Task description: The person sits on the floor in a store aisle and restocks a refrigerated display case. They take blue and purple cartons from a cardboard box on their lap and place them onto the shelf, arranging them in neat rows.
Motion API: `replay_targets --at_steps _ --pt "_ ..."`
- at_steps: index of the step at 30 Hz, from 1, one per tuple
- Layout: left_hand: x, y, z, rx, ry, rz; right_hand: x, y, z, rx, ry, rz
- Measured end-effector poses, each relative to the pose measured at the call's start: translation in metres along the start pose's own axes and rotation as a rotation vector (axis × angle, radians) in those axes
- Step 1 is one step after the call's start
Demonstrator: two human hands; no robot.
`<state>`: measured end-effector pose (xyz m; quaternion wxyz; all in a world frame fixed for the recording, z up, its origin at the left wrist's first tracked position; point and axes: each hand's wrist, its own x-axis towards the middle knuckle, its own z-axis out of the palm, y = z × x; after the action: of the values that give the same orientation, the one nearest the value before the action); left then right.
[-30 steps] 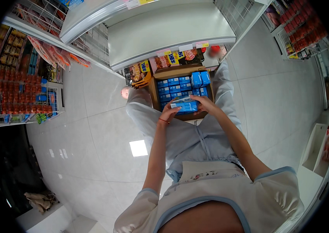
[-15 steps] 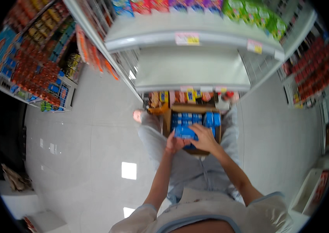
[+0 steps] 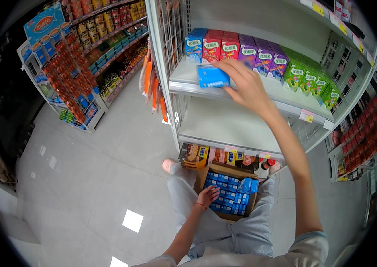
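Observation:
My right hand [image 3: 247,86] grips a blue drink carton [image 3: 213,77] from its right side, tilted on its side at the front edge of the upper shelf [image 3: 282,92]. Behind it on that shelf stand a row of blue cartons [image 3: 195,50], then red, purple and green ones. Down between my legs, a cardboard box [image 3: 232,170] is packed with several blue cartons [image 3: 227,194]. Over its left side rests my left hand [image 3: 208,196], fingers apart and holding nothing; whether it touches the cartons I cannot tell.
Below is a bare lower shelf [image 3: 228,122], with packaged goods [image 3: 197,155] under it. Orange bags [image 3: 153,91] hang on the unit's left side. A rack of snack packets [image 3: 70,75] stands at the left, and red packets [image 3: 362,129] hang at the right.
My right hand has lifted a blue carton out of both hands' hold, up to the upper shelf. My left hand has let go and stays by the box. The view has tilted upward.

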<state>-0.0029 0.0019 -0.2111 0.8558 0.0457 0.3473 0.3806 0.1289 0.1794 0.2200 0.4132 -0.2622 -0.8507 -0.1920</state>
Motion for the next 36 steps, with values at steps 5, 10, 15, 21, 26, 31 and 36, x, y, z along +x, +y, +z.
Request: replay_targets --at_steps 5,10,15,21,26,31,36 --pt "0.002 -0.001 -0.004 0.003 -0.007 0.025 0.043 0.064 0.065 0.179 -0.169 0.180" --pt "0.001 -0.002 0.005 -0.002 -0.015 0.011 0.058 0.102 0.094 0.197 -0.295 0.323" --pt "0.004 -0.001 -0.003 0.007 0.007 -0.008 0.049 0.083 0.113 -0.255 -0.267 0.211" --pt "0.013 -0.004 -0.003 -0.015 -0.009 -0.055 0.053 0.089 0.127 -0.346 -0.174 0.159" --pt "0.018 -0.003 -0.003 -0.012 0.005 -0.071 0.060 0.097 0.143 -0.336 -0.181 0.248" --pt "0.015 0.000 -0.004 -0.014 0.019 -0.072 0.062 0.106 0.156 -0.382 -0.174 0.284" --pt "0.019 -0.002 -0.007 -0.028 0.022 -0.081 0.063 0.111 0.159 -0.377 -0.162 0.275"
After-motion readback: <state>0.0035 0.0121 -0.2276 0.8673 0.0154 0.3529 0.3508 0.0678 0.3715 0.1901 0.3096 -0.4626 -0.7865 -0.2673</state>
